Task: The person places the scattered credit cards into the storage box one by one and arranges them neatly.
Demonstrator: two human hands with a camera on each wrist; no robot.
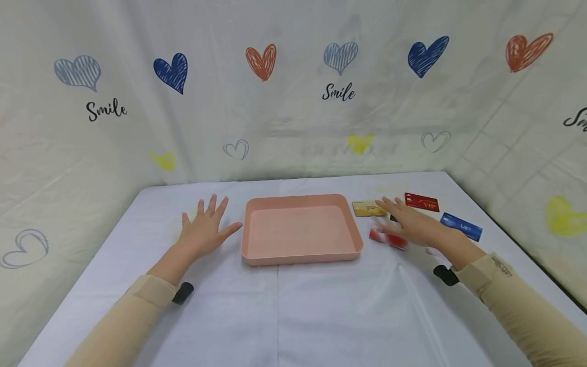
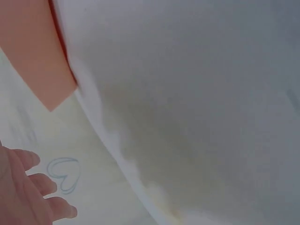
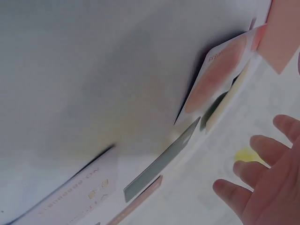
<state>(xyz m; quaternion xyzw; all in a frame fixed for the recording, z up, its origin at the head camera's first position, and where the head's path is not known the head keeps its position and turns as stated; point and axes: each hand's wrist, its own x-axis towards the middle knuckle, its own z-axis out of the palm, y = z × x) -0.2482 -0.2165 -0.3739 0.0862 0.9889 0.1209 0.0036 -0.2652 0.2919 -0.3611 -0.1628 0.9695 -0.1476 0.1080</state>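
Observation:
My left hand [image 1: 202, 232] hovers beside the left end of a pink rectangular tray [image 1: 245, 244], fingers spread and holding nothing. To the tray's right, my right hand [image 1: 410, 221] is held palm down over several plastic cards, with its fingers extended and nothing gripped. Around it lie a gold card [image 1: 367, 208], a red VIP card [image 1: 422, 202], a blue VIP card [image 1: 460, 227] and a red-and-white card [image 1: 380, 237]. A dark card is mostly hidden beneath the hand. In the right wrist view, a pale numbered card [image 3: 70, 197] lies closest to the camera.
A white cloth [image 1: 321, 316] covers the table. White curtains [image 1: 293, 112] printed with hearts and "Smile" stand behind it and along the sides. Each wrist bears a black strap piece, one of them [image 1: 183, 293] under the left cuff.

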